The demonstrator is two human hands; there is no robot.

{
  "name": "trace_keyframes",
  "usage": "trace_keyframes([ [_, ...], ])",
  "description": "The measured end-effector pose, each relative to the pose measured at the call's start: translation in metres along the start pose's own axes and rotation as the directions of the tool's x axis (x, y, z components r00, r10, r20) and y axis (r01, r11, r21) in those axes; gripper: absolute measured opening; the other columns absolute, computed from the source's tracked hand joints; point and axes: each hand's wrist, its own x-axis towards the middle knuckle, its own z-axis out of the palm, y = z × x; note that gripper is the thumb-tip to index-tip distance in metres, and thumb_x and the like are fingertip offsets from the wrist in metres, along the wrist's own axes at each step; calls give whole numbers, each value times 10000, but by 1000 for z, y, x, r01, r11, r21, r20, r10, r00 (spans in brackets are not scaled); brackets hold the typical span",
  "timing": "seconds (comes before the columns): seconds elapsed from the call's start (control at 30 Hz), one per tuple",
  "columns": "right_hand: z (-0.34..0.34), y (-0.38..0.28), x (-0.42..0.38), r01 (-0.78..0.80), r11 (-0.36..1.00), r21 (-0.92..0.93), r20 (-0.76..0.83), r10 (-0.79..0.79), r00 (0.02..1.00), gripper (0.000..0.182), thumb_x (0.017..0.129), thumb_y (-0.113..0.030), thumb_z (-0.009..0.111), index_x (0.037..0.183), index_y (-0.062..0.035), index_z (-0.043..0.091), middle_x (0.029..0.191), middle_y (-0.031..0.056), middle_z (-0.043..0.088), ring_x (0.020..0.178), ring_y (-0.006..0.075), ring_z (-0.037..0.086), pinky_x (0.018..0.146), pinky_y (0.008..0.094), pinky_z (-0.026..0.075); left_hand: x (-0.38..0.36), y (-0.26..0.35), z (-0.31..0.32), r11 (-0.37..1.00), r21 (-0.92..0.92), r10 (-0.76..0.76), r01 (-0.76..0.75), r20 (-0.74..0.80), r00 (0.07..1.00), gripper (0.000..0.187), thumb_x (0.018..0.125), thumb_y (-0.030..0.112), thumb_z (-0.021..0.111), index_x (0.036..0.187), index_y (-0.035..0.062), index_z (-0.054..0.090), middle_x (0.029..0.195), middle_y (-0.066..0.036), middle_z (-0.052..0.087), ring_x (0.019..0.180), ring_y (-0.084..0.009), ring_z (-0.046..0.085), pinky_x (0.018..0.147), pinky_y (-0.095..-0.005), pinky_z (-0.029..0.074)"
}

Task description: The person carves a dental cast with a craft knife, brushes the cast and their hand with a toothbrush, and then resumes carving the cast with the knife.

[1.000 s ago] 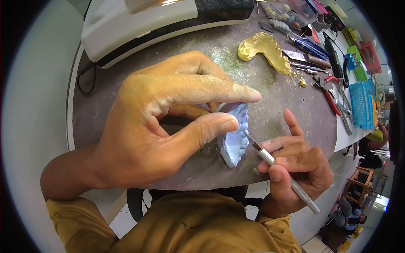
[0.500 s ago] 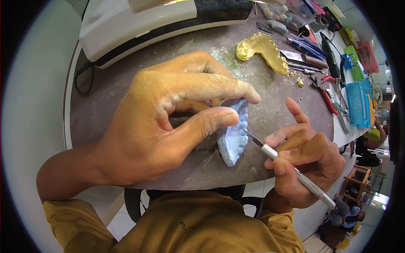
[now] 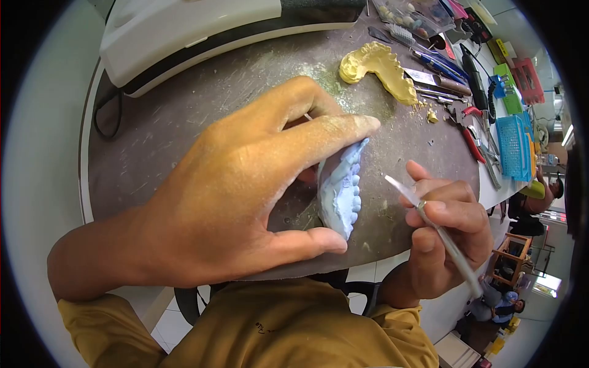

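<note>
A blue plaster dental cast [image 3: 345, 195] with a row of teeth along its right side is gripped in my left hand [image 3: 236, 168]. The thumb presses its lower end and the index finger reaches over its upper end; the remaining fingers are partly hidden behind. In my right hand [image 3: 451, 224] is a craft knife [image 3: 455, 253] with a slim metal handle, pinched between thumb and fingers. Its blade points up and left, apart from the cast with a gap between them. Whitish dust coats the left fingers.
A yellow dental cast [image 3: 383, 72] lies on the dusty brown tabletop [image 3: 202, 159], with yellow crumbs beside it. Red-handled pliers [image 3: 471, 144], a brush [image 3: 402, 35] and other tools are at the right. A white machine [image 3: 190, 37] stands at the back left. Blue basket [image 3: 514, 147] farther right.
The knife blade has come away from the cast's teeth, moving right and up. My left thumb has shifted down from the cast's middle to its lower end, opening the hand's span wider.
</note>
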Motion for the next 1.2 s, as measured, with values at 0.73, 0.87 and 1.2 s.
trace_keyframes([
  [0.73,13,0,-4,-105,991,-85,-105,96,990,204,829,-170,730,848,-47,568,593,88,630,734,251,694,1016,581,418,0,-2,-8,953,-292,-52,86,122,991,711,718,111,802,1369,23,531,1270,-102,546,1141,-192,561,935,-303,513],
  [0.87,12,0,-3,-92,991,-98,-83,85,993,204,827,-172,732,840,-48,571,589,85,628,717,251,692,1006,584,423,1,6,-7,919,-372,-112,128,65,992,723,714,126,823,1368,25,532,1292,-104,539,1164,-199,555,947,-307,510],
  [1.2,12,-1,-1,-91,995,-46,-91,86,992,201,806,-161,730,792,-41,569,556,86,589,633,230,660,981,587,442,5,2,-14,938,-319,-90,139,166,982,684,733,127,822,1349,15,545,1297,-139,531,1161,-225,569,955,-347,539],
])
